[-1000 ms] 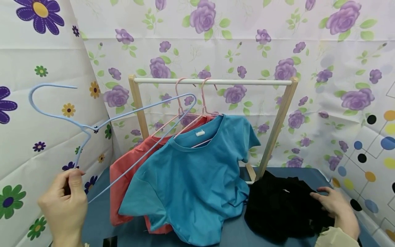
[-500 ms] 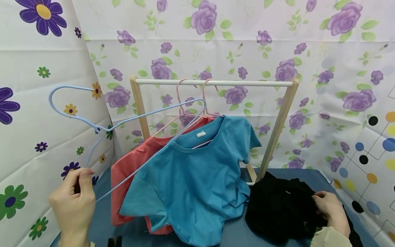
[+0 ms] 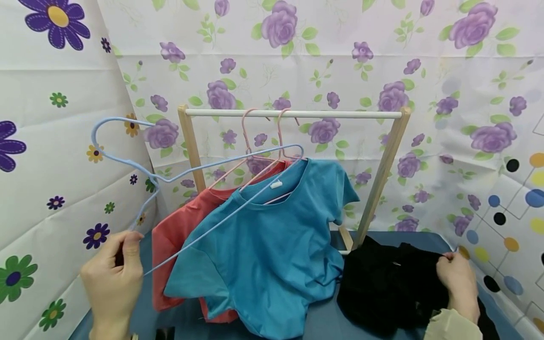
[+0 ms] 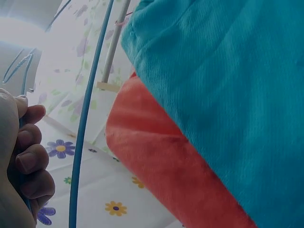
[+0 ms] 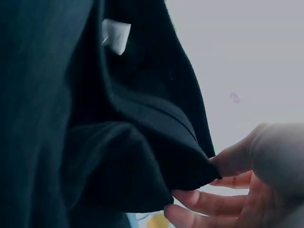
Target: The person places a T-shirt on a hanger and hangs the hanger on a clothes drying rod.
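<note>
My left hand (image 3: 112, 278) grips one arm of a light blue clothes hanger (image 3: 229, 159), its hook up and to the left, its far end passing in front of the hung shirts. In the left wrist view the fingers (image 4: 33, 159) curl round the hanger's wire. At the right, my right hand (image 3: 459, 283) pinches the edge of a black garment (image 3: 391, 288) that lies bunched on the table. The right wrist view shows the thumb and fingers at the cloth's edge, with a white label (image 5: 116, 36) inside the black garment (image 5: 142, 114).
A wooden rack with a white rail (image 3: 340, 114) stands behind. Two pink hangers (image 3: 280, 134) on it carry a blue T-shirt (image 3: 272, 250) and a red shirt (image 3: 170, 250). The blue-grey table (image 3: 325, 316) lies below, with patterned sheets on three sides.
My left hand has carried the hanger rightward, so it overlaps the blue T-shirt more. My right hand has moved a little left and now pinches the black garment's edge, which is slightly raised.
</note>
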Demonstrator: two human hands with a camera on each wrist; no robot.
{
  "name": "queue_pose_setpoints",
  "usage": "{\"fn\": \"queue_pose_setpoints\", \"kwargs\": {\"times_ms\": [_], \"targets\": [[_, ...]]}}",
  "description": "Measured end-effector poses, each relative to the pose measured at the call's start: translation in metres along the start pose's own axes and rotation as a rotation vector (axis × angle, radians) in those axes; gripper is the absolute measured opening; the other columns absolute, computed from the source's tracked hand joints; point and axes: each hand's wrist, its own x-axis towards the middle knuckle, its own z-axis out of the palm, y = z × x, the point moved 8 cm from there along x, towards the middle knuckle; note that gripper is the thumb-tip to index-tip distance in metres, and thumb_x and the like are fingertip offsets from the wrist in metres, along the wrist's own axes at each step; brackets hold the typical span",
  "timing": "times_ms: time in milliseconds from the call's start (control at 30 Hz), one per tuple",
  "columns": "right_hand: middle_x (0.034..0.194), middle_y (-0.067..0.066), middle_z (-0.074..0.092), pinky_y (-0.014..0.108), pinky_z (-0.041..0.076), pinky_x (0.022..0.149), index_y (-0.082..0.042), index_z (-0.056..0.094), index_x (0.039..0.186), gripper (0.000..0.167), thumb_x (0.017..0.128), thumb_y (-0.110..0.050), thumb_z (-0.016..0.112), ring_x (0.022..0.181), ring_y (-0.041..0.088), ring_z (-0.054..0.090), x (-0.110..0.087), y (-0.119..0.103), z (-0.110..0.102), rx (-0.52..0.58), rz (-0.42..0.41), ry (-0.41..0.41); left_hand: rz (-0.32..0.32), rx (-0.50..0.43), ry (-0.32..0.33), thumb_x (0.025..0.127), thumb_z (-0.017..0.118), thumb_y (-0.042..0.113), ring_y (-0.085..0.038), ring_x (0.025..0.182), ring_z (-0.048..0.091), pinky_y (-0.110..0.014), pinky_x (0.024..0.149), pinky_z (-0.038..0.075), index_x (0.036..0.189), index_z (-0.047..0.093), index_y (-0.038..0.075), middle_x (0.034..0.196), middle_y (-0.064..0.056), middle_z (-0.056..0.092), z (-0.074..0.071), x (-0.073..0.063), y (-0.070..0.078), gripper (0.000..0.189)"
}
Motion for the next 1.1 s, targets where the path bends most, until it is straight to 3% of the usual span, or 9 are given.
{"fn": "queue_pose_setpoints", "kwargs": {"times_ms": [100,267,567,733,900,1100], "targets": [[0.128,0.033,0.044,0.064,0.038,0.078,0.006,0.043,0.13,0.046,0.1,-0.026,0.029,0.111,0.055,0.041,-0.006,-0.013,-0.004,0.015,0.017,0.018,0.045,-0.021,-0.002,0.095,0.065,0.011,0.005,0.054,0.034,-0.011,0.05,0.025,0.084,0.069,-0.007,0.059,-0.003,0.048,0.003,-0.002,0.007,0.022],[0.123,0.032,0.048,0.063,0.038,0.077,0.005,0.046,0.126,0.043,0.101,-0.027,0.03,0.109,0.055,0.042,-0.016,-0.038,-0.018,0.013,-0.026,0.119,0.098,-0.057,-0.018,0.094,0.067,0.014,0.004,0.054,0.036,-0.009,0.051,0.027,0.083,0.069,-0.007,0.06,-0.007,0.05,0.008,-0.004,0.019,0.023],[0.117,0.032,0.052,0.062,0.037,0.079,0.006,0.048,0.126,0.044,0.103,-0.028,0.032,0.103,0.053,0.045,-0.035,-0.072,-0.033,-0.001,-0.104,0.203,0.098,-0.133,-0.124,0.093,0.068,0.007,0.0,0.051,0.04,-0.014,0.047,0.033,0.085,0.071,-0.002,0.061,-0.003,0.054,0.03,-0.011,0.037,0.012],[0.115,0.03,0.052,0.06,0.038,0.077,0.005,0.048,0.127,0.045,0.104,-0.029,0.032,0.101,0.05,0.047,-0.047,-0.087,-0.037,0.004,-0.128,0.226,0.109,-0.17,-0.172,0.092,0.067,0.003,-0.003,0.049,0.035,-0.017,0.044,0.028,0.083,0.069,0.0,0.058,0.002,0.045,0.048,-0.017,0.048,0.009],[0.115,0.028,0.053,0.057,0.041,0.069,0.004,0.048,0.131,0.048,0.105,-0.032,0.031,0.098,0.047,0.049,-0.06,-0.103,-0.04,0.009,-0.149,0.24,0.082,-0.176,-0.25,0.091,0.068,0.004,-0.006,0.049,0.037,-0.017,0.046,0.031,0.088,0.071,0.004,0.059,0.005,0.046,0.067,-0.025,0.052,0.004],[0.109,0.025,0.056,0.054,0.041,0.065,0.003,0.054,0.125,0.042,0.104,-0.029,0.036,0.09,0.044,0.052,-0.074,-0.127,-0.043,0.011,-0.226,0.314,0.062,-0.186,-0.317,0.092,0.068,0.004,-0.007,0.049,0.04,-0.017,0.048,0.036,0.091,0.071,0.006,0.06,0.005,0.048,0.089,-0.033,0.053,0.004]]}}
